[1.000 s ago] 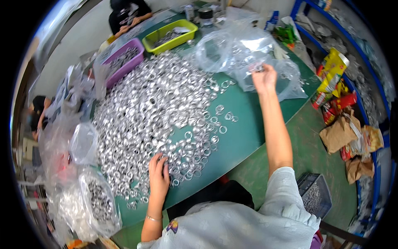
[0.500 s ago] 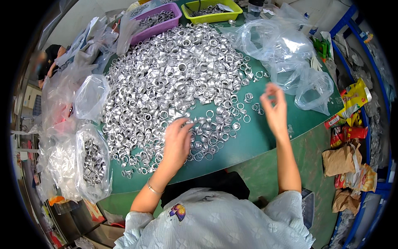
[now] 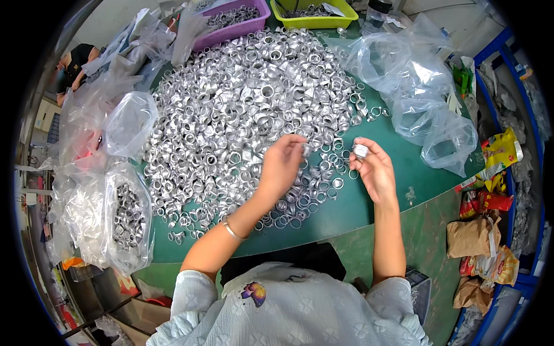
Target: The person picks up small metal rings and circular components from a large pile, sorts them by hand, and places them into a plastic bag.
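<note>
A broad heap of silver-coloured metal rings (image 3: 231, 109) covers much of the green table (image 3: 340, 213). Between the thumb and fingertips of my right hand (image 3: 376, 173), a silver ring (image 3: 360, 151) is pinched above the table, just right of the heap. My left hand (image 3: 281, 167) is over the heap's right part, its fingers drawn together and slightly blurred. Another ring shows at its fingertips and appears pinched there. Loose rings lie beneath and between both hands.
Purple (image 3: 231, 26) and yellow-green (image 3: 317, 22) bins stand at the back. Clear plastic bags (image 3: 404, 75) lie at right; a bag of rings (image 3: 128, 222) sits at left. A blue shelf (image 3: 502, 52) stands beyond the table's right side. Another person (image 3: 78, 66) is at far left.
My left hand has moved right and away from me over the heap. The right hand has come slightly left and nearer, and a ring now shows in its fingers. The view has shifted slightly.
</note>
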A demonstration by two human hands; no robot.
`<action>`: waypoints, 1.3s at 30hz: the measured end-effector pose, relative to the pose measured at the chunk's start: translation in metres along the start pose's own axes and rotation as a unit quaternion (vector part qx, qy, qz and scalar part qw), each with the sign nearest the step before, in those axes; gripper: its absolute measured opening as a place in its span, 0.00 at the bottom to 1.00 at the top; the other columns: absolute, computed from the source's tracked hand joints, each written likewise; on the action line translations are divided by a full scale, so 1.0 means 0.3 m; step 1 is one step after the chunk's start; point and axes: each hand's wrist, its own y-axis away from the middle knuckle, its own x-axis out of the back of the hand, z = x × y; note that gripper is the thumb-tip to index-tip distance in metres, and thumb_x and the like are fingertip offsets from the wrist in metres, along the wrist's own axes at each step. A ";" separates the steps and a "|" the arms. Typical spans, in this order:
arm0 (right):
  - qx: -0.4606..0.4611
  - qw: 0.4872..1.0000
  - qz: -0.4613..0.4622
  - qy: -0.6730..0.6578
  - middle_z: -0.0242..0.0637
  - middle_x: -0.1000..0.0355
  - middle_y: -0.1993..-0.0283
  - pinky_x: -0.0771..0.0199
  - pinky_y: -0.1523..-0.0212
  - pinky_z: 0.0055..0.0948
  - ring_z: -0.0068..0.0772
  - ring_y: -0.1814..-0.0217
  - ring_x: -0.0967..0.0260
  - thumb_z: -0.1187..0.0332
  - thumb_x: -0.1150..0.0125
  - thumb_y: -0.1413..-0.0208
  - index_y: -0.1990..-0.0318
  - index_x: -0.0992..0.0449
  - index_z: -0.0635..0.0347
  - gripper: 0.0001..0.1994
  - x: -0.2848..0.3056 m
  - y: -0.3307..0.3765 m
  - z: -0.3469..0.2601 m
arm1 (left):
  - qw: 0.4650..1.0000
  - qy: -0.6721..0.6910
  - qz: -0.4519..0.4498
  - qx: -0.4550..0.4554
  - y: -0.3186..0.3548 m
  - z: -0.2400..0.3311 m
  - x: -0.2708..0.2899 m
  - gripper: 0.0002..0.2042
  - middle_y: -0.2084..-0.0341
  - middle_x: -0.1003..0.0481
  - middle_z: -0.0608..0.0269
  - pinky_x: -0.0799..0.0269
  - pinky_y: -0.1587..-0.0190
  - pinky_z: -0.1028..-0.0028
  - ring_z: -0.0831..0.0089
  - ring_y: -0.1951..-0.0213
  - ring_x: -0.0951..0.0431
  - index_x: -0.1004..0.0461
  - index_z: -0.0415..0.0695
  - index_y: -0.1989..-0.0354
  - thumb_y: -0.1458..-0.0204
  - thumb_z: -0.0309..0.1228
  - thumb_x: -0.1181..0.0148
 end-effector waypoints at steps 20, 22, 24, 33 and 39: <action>0.134 0.795 -0.018 0.592 0.44 0.32 0.68 0.34 0.66 0.36 0.45 0.66 0.32 0.72 0.46 0.48 0.70 0.28 0.67 0.06 -0.044 0.015 -0.033 | 0.908 -0.353 -0.148 -0.170 0.012 -0.045 -0.020 0.08 0.71 0.30 0.61 0.38 0.62 0.66 0.63 0.67 0.30 0.28 0.40 0.70 0.58 0.27 0.37; 0.194 0.753 0.014 0.628 0.44 0.33 0.70 0.35 0.68 0.35 0.43 0.70 0.34 0.74 0.49 0.46 0.68 0.29 0.68 0.05 -0.027 0.021 -0.023 | 0.947 -0.262 -0.132 -0.133 0.006 -0.042 -0.019 0.06 0.73 0.29 0.62 0.36 0.66 0.69 0.67 0.72 0.29 0.29 0.40 0.72 0.57 0.26 0.38; 0.261 0.700 0.043 0.663 0.43 0.34 0.73 0.36 0.70 0.32 0.37 0.74 0.36 0.75 0.50 0.45 0.68 0.30 0.68 0.05 -0.022 0.028 -0.009 | 0.986 -0.109 -0.124 -0.031 0.008 -0.021 -0.005 0.05 0.74 0.28 0.63 0.35 0.71 0.74 0.73 0.76 0.29 0.31 0.39 0.73 0.55 0.25 0.40; 0.165 0.829 0.020 0.534 0.36 0.35 0.74 0.40 0.77 0.23 0.26 0.79 0.41 0.74 0.41 0.50 0.68 0.26 0.66 0.04 -0.012 0.035 -0.027 | 0.971 0.141 -0.160 0.110 0.021 0.028 0.080 0.05 0.74 0.32 0.70 0.43 0.77 0.85 0.86 0.79 0.38 0.31 0.38 0.65 0.49 0.24 0.47; 0.253 0.783 0.021 0.568 0.37 0.33 0.66 0.40 0.76 0.23 0.26 0.77 0.39 0.75 0.40 0.51 0.69 0.27 0.67 0.04 -0.026 0.038 -0.017 | 0.947 0.141 -0.190 0.217 0.026 0.007 0.070 0.08 0.85 0.38 0.75 0.47 0.81 0.84 0.86 0.83 0.41 0.26 0.39 0.66 0.45 0.30 0.48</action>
